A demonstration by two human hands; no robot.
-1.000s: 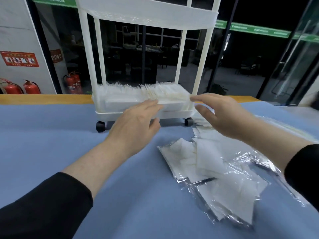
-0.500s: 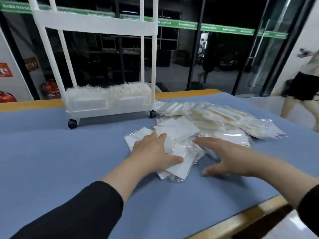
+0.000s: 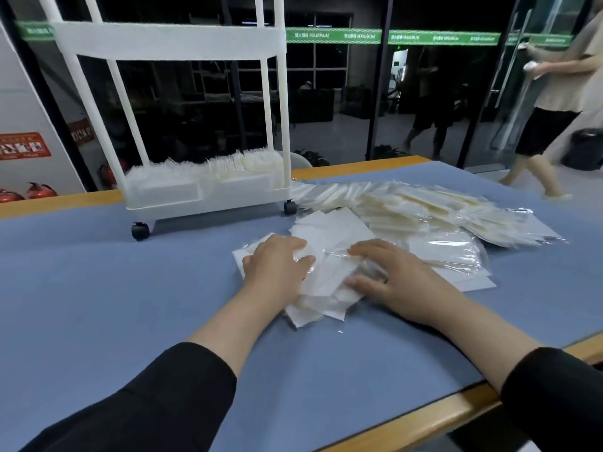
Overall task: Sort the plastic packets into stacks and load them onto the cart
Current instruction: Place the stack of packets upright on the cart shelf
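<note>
- Your two forearms in black long sleeves come in from the bottom edge and reach over the blue table surface, which has a light wooden edge on the near right side.
- Your left hand lies palm down on the left part of a small pile of white plastic packets; the fingers are relaxed and only slightly bent, pressing on the packets and grasping nothing.
- Your right hand lies palm down on the right part of the same pile, fingers spread and nearly straight; the thumb touches the packets near their lower edge. It presses too and does not pinch anything.
- The pile sits between your two hands, on the table, a bit right of the centre; the packets overlap in a loose way.
- Just behind and to the right there is a bigger heap of clear plastic packets with cream-coloured content, fanned out on the table.
- Farther, on the left, stands the white plastic cart with small black wheels. Its bottom tray holds a row of white packets standing on edge. The right front wheel is just beside the big heap.
- Behind the table is a dark glass wall with a green stripe, red fire extinguishers on the far left, and another person is walking on the far right.
</note>
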